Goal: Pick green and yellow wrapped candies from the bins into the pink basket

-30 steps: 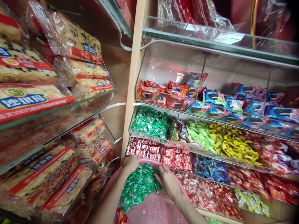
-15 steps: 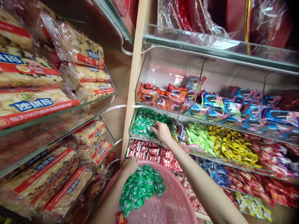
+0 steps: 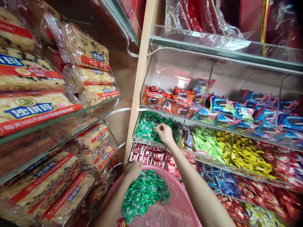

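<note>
My left hand point(image 3: 133, 170) is closed around the far rim of a pink plastic basket point(image 3: 182, 197). Inside the basket lies a heap of green-wrapped candies point(image 3: 144, 195), with a small red and yellow packet point(image 3: 121, 222) near its lower edge. My right hand point(image 3: 164, 134) is over a clear shelf bin point(image 3: 151, 140) holding more green-wrapped candies point(image 3: 148, 123). Its thumb and fingers are pinched together; anything between them is too small or hidden to make out.
Right of the green candies are dark Snickers packets point(image 3: 188, 138), light green sweets point(image 3: 207, 142) and yellow ones point(image 3: 246, 154). Red packets point(image 3: 148, 154) fill the tier below. Packaged pastries point(image 3: 30, 107) crowd glass shelves on the left. A wooden post point(image 3: 138, 85) divides the shelving.
The view has shifted slightly, so the shelves appear a little further right. My right hand stays over the green candies, still pinched. My left hand keeps its hold on the basket.
</note>
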`<act>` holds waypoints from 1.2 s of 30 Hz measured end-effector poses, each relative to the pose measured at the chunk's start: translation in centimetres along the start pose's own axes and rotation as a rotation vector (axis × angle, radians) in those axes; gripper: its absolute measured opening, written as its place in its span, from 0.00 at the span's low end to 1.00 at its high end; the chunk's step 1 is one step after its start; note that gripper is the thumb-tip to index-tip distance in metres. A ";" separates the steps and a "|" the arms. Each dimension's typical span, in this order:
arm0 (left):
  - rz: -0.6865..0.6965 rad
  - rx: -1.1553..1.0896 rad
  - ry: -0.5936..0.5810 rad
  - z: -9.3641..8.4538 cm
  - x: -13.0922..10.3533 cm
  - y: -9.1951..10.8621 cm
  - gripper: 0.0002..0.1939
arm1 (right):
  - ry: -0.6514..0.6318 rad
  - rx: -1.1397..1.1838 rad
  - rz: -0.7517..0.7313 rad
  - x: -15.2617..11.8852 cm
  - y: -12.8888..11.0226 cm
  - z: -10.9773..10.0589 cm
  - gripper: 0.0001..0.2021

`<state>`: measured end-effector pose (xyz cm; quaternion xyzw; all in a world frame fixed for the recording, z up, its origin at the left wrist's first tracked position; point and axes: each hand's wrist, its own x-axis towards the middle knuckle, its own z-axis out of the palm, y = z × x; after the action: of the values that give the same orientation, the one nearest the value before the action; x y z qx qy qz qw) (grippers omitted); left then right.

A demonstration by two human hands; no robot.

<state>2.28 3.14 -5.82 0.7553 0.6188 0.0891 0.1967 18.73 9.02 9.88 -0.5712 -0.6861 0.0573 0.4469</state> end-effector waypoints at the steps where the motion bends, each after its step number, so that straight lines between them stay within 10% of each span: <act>1: -0.002 0.000 0.001 0.0 0.0 0.0 0.27 | 0.003 0.006 -0.035 -0.1 -0.3 -0.1 0.11; 11: -0.009 -0.025 0.002 -0.2 -0.3 0.2 0.27 | -0.248 -0.374 -0.463 0.4 -2.7 -0.4 0.04; 23: -0.003 -0.023 0.022 0.1 -0.2 0.0 0.26 | -0.447 -0.490 -0.499 0.8 -1.0 0.5 0.14; 30: -0.020 -0.022 0.001 0.1 -0.1 0.0 0.27 | -0.403 -0.510 -0.499 0.7 -2.0 -0.1 0.10; 36: -0.009 -0.019 0.001 0.1 -0.1 -0.1 0.27 | -0.143 -0.043 -0.355 0.7 -1.3 0.1 0.11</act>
<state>2.20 3.01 -5.90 0.7506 0.6214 0.0942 0.2040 17.78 9.24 10.98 -0.4449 -0.8073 0.0036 0.3878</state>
